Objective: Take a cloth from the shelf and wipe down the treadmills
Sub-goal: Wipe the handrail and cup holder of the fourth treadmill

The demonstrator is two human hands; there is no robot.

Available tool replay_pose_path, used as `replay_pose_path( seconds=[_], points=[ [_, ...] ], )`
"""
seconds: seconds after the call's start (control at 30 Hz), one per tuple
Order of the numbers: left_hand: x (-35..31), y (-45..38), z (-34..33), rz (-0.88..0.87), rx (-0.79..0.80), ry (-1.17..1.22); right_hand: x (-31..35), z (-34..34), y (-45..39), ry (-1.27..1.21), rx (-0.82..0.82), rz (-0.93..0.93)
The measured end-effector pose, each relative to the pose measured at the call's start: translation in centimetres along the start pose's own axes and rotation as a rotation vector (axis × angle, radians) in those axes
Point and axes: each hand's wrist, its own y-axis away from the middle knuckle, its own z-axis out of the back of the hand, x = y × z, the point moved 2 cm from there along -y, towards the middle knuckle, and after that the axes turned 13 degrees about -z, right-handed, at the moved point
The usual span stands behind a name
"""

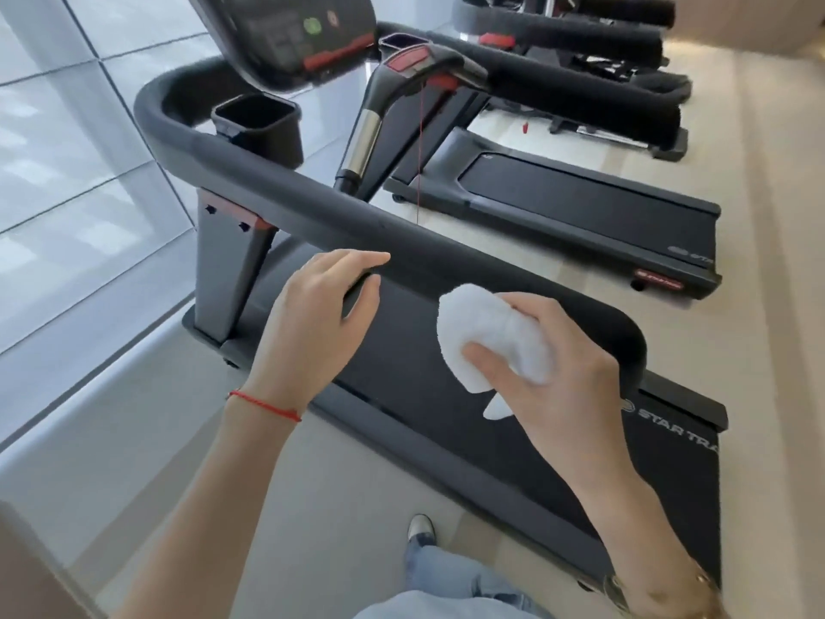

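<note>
A white cloth was bunched up in the right hand. The fingers of that hand were curled round the cloth, and the thumb pressed on its front. A small corner of the cloth hung down below the hand. The cloth sat right by the near end of the long black handrail of the closest treadmill; it could not be told if the cloth touched the rail.

The left hand was further along the same handrail, toward the front of the machine. Its fingers lay straight on the rail and its thumb reached under it. A thin red string bracelet went round the left wrist.

Under the handrail lay the treadmill's dark belt, with white letters near its back end. At the front end of the handrail was a black cup holder, and above that the blurry screen panel.

Past the handrail stood a second treadmill on the pale floor. A thin red cord hung down from its front part. More black gym machines stood beyond that one.

On the other side of the handrail there was a big window wall. Near the bottom, the person's blue jeans and one shoe showed on the floor beside the closest treadmill.
</note>
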Motion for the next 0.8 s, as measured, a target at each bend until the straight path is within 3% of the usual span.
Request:
replay_pose_path(
  seconds=[0.17,0.33,0.63,0.8],
  points=[
    [0.9,-4.3,-1.4,-0.103,0.046,0.055,0.9,1.9,-2.4,0.046,-0.267,0.070],
    [2.0,-7.0,-3.1,-0.147,0.059,0.096,-0.5,2.7,-5.7,0.180,-0.389,0.103],
    [4.9,-9.2,-5.1,-0.170,0.094,0.154,-4.5,-1.3,-8.6,0.641,-0.127,-0.060],
    [9.0,-10.3,-3.9,-0.169,0.075,0.084,-2.5,-4.8,-11.4,0.606,-0.012,-0.087]
  ],
)
